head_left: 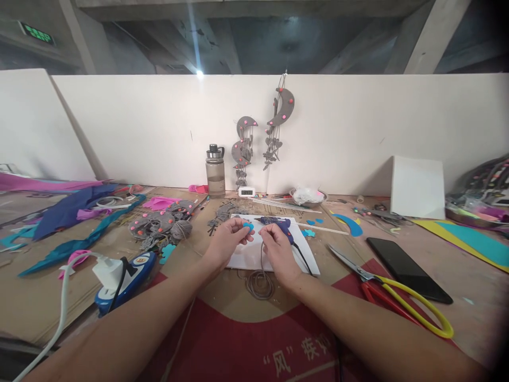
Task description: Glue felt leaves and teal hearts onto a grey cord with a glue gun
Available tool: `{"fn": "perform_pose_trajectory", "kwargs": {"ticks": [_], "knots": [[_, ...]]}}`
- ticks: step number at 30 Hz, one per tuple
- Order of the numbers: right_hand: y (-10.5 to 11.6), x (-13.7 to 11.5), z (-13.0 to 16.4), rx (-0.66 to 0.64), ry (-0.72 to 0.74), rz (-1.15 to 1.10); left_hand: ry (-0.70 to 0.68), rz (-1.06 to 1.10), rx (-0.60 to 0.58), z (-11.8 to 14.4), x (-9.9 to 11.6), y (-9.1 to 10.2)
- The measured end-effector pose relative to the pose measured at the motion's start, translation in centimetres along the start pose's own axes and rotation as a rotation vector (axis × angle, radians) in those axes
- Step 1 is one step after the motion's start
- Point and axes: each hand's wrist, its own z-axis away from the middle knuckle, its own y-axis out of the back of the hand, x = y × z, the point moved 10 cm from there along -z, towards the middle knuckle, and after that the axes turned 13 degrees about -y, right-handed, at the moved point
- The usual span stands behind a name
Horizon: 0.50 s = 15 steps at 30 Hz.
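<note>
Table (457,297), brown board top, cluttered edge to edge; its near edge is hidden under red cloth (238,345) with white print cut off at frame bottom. White partition wall (139,127) behind, two grey crescent hangings with pink dots on it, fine detail unreadable. One white sheet (248,257) lies mid-table, partly covered by both hands. Left of it, one heap of grey felt pieces (159,225) with pink dots, count not resolvable. One pair of scissors (382,286), steel blades, red and yellow loop handles. One black phone (405,268), flat, face up. One clear bottle (215,172), dark cap, upright at the wall. One glue gun (278,224), blue, lying on the sheet, mostly behind right hand. Left hand (226,241): grip clamped, thumb and fingers pinching one small blue foam piece (248,227) above the sheet. Right hand (278,249): grip closed on a thin grey cord (261,260) that drops to a loose coil near the red cloth. Hands just beside each other, not touching.
</note>
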Motion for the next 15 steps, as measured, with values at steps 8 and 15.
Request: {"fn": "perform_pose_trajectory", "kwargs": {"ticks": [8,15], "knots": [[1.6,-1.8,0.1,0.127,0.070,0.148,0.035,0.003,-0.078,-0.5,0.3,-1.5],[2.0,-1.4,-0.8,0.106,0.052,0.109,0.083,0.152,-0.079,0.0,0.2,-2.4]]}}
